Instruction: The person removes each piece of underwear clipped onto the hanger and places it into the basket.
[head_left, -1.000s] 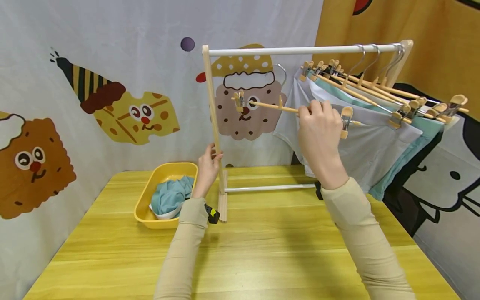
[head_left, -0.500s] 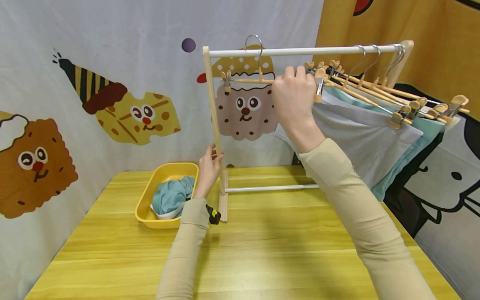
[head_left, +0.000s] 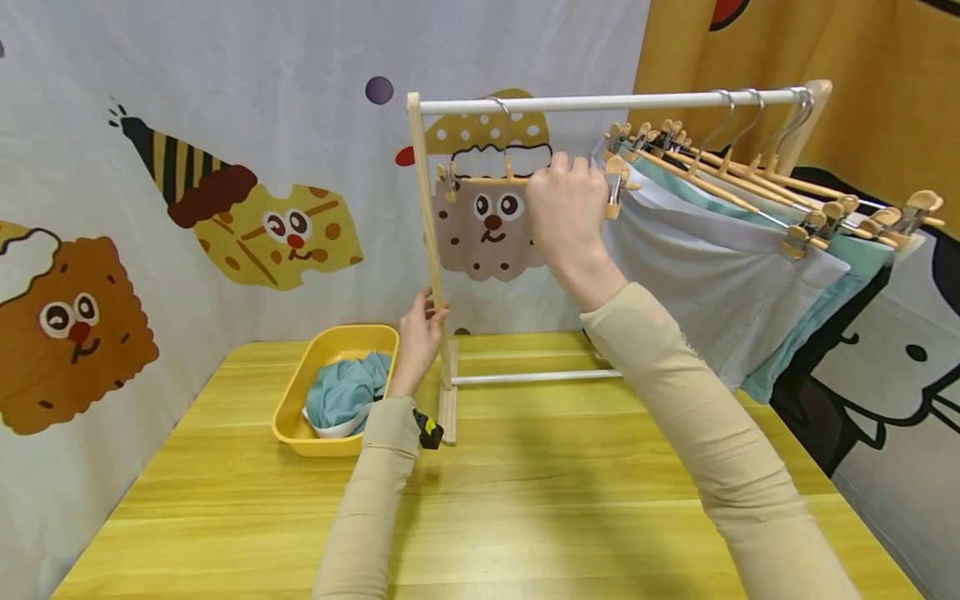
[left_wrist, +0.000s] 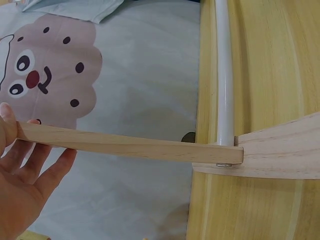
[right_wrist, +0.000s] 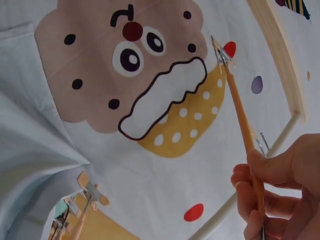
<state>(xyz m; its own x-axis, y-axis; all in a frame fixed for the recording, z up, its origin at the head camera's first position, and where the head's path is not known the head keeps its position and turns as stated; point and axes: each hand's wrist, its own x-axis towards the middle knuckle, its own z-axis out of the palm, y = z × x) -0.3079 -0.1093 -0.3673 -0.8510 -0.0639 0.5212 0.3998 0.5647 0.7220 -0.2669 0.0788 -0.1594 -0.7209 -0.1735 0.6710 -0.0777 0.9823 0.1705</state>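
My right hand grips the wooden bar of a clip hanger near its right clip. The hanger's metal hook reaches up to the white rail of a small clothes rack. In the right wrist view, thumb and fingers wrap the hanger bar, and its far clip holds no cloth. My left hand holds the rack's left wooden post partway up. Thumb and fingers lie on either side of that post in the left wrist view.
Several clip hangers with grey and teal shorts crowd the rail's right end. Left of the rack, a yellow basin contains a teal garment. The rack stands on a wooden table before a printed curtain.
My right hand has carried the hanger left and up to the rail, then slightly down, bringing its hook to the rail. The left hand stays on the post.
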